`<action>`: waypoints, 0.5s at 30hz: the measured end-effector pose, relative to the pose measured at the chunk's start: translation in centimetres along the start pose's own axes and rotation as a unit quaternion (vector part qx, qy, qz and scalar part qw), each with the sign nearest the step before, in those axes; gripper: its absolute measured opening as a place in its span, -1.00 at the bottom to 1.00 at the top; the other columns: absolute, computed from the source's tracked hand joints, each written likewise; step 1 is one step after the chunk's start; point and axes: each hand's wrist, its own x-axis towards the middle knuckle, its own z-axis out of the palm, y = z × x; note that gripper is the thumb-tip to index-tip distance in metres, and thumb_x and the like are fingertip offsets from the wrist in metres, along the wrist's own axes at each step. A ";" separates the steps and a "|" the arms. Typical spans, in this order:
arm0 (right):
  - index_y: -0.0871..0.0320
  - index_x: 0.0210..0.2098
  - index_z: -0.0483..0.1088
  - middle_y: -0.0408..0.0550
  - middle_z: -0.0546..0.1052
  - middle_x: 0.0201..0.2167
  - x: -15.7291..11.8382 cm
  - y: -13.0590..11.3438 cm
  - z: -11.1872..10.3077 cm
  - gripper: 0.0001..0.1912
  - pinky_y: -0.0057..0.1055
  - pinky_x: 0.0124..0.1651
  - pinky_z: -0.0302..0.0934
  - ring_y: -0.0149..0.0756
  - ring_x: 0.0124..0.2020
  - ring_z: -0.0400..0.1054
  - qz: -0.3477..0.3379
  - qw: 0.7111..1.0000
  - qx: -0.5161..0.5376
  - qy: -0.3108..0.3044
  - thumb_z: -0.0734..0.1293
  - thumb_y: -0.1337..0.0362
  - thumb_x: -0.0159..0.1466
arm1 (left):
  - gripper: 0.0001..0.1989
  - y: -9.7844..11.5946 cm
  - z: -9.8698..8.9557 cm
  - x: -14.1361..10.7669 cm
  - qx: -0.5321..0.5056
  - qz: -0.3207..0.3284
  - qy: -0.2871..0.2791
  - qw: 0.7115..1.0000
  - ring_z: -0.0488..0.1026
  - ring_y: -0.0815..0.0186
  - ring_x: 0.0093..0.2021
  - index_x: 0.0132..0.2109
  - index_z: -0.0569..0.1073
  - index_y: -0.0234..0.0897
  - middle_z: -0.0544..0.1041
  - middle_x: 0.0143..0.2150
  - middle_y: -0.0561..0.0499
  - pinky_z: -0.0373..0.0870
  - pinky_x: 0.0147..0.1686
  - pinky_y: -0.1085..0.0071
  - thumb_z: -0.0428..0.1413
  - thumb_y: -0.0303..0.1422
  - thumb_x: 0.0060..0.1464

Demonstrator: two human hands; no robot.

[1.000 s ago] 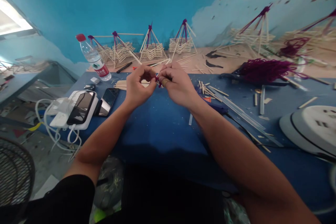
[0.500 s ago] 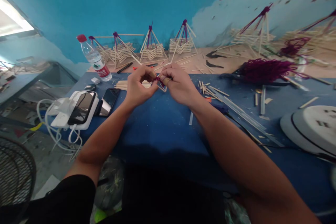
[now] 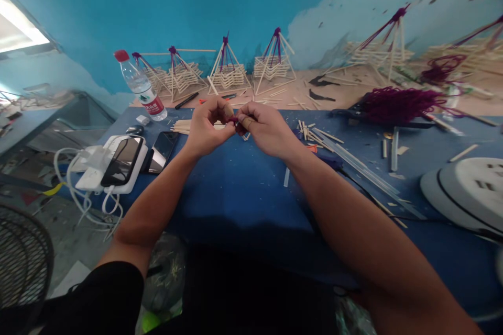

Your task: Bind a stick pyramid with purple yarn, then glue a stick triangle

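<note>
One small piece of purple yarn (image 3: 233,121), pinched between two hands, above the near middle of the blue tabletop (image 3: 243,183); mostly hidden by fingers, so shape can't be told. Left hand (image 3: 207,130): thumb and index curled into a loop, tips nearly together on the yarn. Right hand (image 3: 269,133): thumb and index pinched on the same piece, other fingers curled in. One bundle of sticks (image 3: 181,126) just beyond left hand, stick count unclear. Left side: two phones, one flat on the table (image 3: 163,149), one on a white charging block (image 3: 121,162); one red-capped bottle (image 3: 147,91). Back: six stick frames (image 3: 227,77) with purple tops, the last cut off at right edge. Right: two purple yarn heaps, one large (image 3: 401,106), one smaller (image 3: 442,69); one round white socket unit (image 3: 463,193).
</note>
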 end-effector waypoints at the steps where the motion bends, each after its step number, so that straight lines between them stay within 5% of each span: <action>1: 0.09 -0.40 0.35 -0.17 0.50 -0.45 0.0 0.0 0.1 -0.75 -0.30 -0.24 0.16 -0.32 -0.36 0.34 -0.004 1.000 -0.009 0.007 0.28 0.47 0.38 | -0.79 0.2 -0.1 0.0 0.017 -0.004 0.000 1.000 0.40 0.43 -0.39 -0.30 0.43 -0.20 0.49 -0.38 0.11 0.35 -0.37 0.46 0.25 -0.49 -0.13; 7: 0.09 -0.39 0.41 -0.12 0.56 -0.41 0.1 0.2 0.5 -0.78 -0.28 -0.20 0.21 -0.29 -0.32 0.39 -0.001 0.999 -0.004 0.048 0.29 0.42 0.39 | -0.75 1.4 -0.4 -0.2 0.179 0.079 0.031 0.980 0.42 0.38 -0.33 -0.24 0.48 -0.19 0.58 -0.30 0.07 0.25 -0.36 0.39 0.21 -0.51 -0.15; 15: 0.13 -0.40 0.45 -0.12 0.55 -0.40 0.0 -0.6 0.6 -0.76 -0.29 -0.22 0.15 -0.31 -0.33 0.37 0.010 0.998 -0.017 0.062 0.33 0.41 0.41 | -0.82 0.9 0.4 -0.7 0.214 0.135 0.062 0.966 0.51 0.40 -0.36 -0.21 0.50 -0.21 0.62 -0.30 0.09 0.38 -0.37 0.44 0.26 -0.47 -0.01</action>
